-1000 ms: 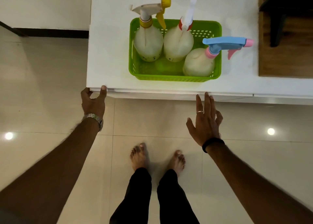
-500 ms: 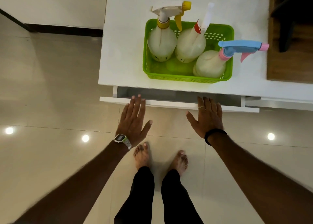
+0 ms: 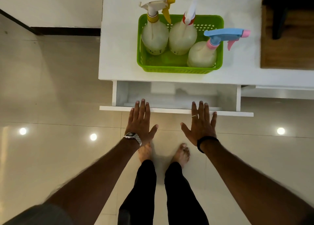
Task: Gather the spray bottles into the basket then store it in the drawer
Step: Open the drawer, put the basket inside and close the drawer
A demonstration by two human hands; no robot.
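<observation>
A green plastic basket stands on the white counter. Three pale spray bottles stand in it: one with a yellow trigger, one with a red and white nozzle, one with a blue and pink head. Below the counter edge a white drawer is pulled partly out, its inside looking bare. My left hand and my right hand lie flat, fingers spread, with the fingertips over the drawer's front panel. Neither hand holds anything.
A wooden surface with a dark chair leg lies right of the counter. Glossy beige floor tiles spread to the left and below. My bare feet stand just under the drawer front.
The drawer has slid further out toward me. My left hand left the counter's corner and came to the drawer front; both hands drew back with it.
</observation>
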